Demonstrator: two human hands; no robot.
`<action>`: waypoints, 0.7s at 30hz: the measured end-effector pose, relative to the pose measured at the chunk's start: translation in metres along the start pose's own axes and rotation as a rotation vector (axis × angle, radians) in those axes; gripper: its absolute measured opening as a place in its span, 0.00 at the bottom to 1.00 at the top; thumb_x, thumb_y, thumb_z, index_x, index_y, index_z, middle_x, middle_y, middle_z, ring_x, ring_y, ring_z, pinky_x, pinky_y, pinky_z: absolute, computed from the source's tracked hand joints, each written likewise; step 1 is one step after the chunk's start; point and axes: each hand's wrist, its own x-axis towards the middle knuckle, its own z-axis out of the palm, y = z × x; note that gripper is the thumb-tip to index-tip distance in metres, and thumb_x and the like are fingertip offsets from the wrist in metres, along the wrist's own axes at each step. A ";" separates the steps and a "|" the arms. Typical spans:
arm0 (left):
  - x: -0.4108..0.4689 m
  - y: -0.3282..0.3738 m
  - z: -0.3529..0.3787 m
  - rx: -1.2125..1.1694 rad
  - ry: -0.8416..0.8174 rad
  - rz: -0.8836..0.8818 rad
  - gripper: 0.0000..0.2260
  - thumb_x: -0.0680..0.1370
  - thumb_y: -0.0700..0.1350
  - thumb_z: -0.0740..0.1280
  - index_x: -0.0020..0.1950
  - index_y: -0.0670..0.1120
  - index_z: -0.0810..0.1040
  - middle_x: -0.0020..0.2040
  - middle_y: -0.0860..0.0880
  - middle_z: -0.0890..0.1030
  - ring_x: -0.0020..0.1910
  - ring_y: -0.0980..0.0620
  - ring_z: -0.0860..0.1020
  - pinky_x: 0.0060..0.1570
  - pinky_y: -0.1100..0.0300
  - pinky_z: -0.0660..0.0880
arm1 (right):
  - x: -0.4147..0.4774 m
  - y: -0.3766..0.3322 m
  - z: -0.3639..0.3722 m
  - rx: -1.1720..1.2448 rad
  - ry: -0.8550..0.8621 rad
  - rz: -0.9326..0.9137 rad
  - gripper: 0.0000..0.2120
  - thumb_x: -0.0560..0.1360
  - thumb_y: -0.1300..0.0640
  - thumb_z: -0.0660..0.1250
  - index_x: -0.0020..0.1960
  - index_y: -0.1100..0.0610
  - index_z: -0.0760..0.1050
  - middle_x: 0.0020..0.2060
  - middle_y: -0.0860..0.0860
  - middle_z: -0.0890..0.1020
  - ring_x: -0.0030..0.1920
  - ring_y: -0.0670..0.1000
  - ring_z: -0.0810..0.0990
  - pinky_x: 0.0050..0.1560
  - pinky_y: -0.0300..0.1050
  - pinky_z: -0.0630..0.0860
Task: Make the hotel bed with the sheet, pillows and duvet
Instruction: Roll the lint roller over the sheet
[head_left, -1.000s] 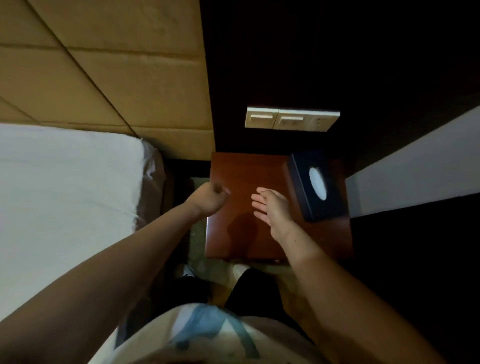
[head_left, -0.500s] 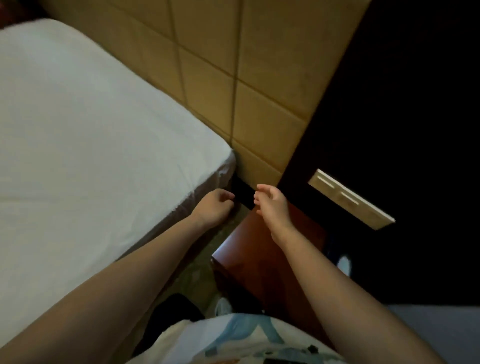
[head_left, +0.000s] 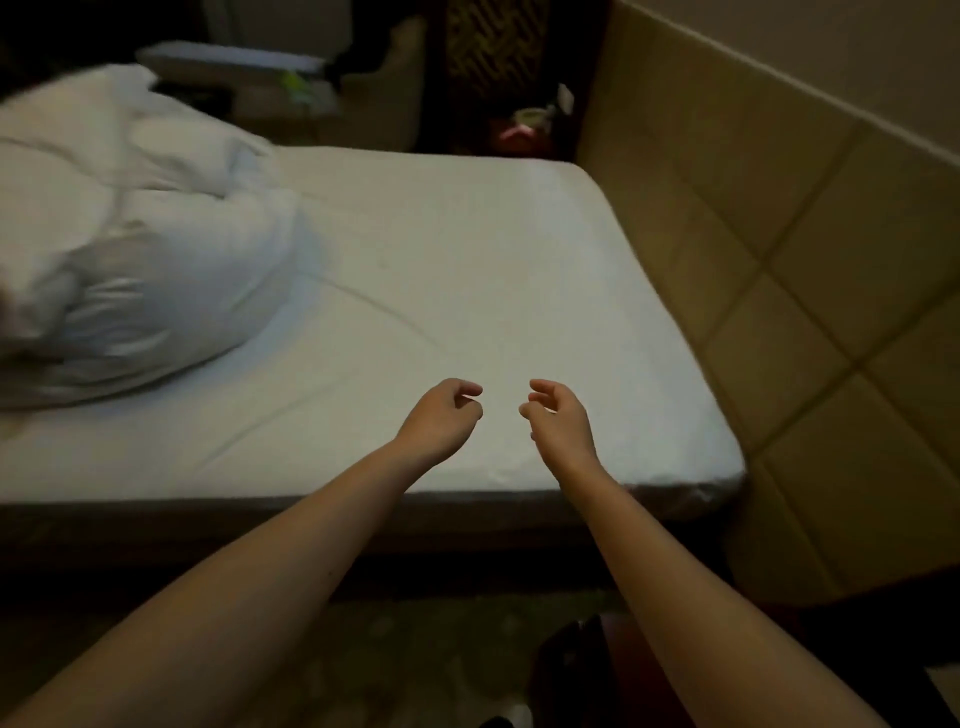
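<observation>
We look down on a bed (head_left: 218, 525) whose white sheet (head_left: 467, 291) lies flat over the mattress and fills the middle of the frame, with a few long shallow creases running across it. At the lower right the sheet wraps the mattress corner, which sits just beside the tan padded headboard (head_left: 779, 270) along the right side of the frame.

Both bare forearms reach in from the bottom edge. We see the left hand (head_left: 441, 418) and the right hand (head_left: 558, 421) side by side at lower centre, over the sheet near its closest edge, with a small gap between them. The left fingers (head_left: 465, 388) are loosely curled toward the thumb and grip nothing. The right fingers (head_left: 543, 387) are likewise slack and a little apart, and hold nothing. We cannot tell whether either hand touches the sheet or hangs just above it.

At the upper left a rumpled white heap of bedding (head_left: 130, 249) rests on the sheet, well apart from the hands; we cannot tell whether it is duvet or pillows, and it is blurred. Below the bed a dim patterned floor (head_left: 415, 654) shows between the arms. Along the top edge are dark, blurred furnishings.
</observation>
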 end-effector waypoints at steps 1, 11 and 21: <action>-0.007 -0.010 -0.027 -0.016 0.049 -0.012 0.14 0.77 0.45 0.61 0.62 0.50 0.74 0.53 0.49 0.79 0.49 0.50 0.80 0.51 0.52 0.77 | -0.004 -0.012 0.023 -0.028 -0.050 -0.040 0.18 0.80 0.59 0.61 0.69 0.52 0.69 0.65 0.51 0.74 0.56 0.47 0.73 0.55 0.43 0.72; -0.098 -0.123 -0.263 -0.072 0.395 -0.071 0.10 0.78 0.45 0.62 0.58 0.54 0.74 0.57 0.50 0.79 0.53 0.51 0.79 0.53 0.52 0.76 | -0.079 -0.102 0.248 -0.085 -0.390 -0.291 0.19 0.79 0.60 0.62 0.69 0.52 0.69 0.65 0.51 0.74 0.55 0.46 0.73 0.47 0.37 0.70; -0.171 -0.199 -0.427 -0.224 0.700 -0.143 0.10 0.77 0.40 0.64 0.55 0.54 0.75 0.54 0.52 0.79 0.53 0.54 0.77 0.52 0.55 0.75 | -0.143 -0.173 0.434 -0.115 -0.681 -0.452 0.20 0.78 0.59 0.64 0.69 0.52 0.70 0.62 0.50 0.76 0.56 0.46 0.76 0.46 0.35 0.72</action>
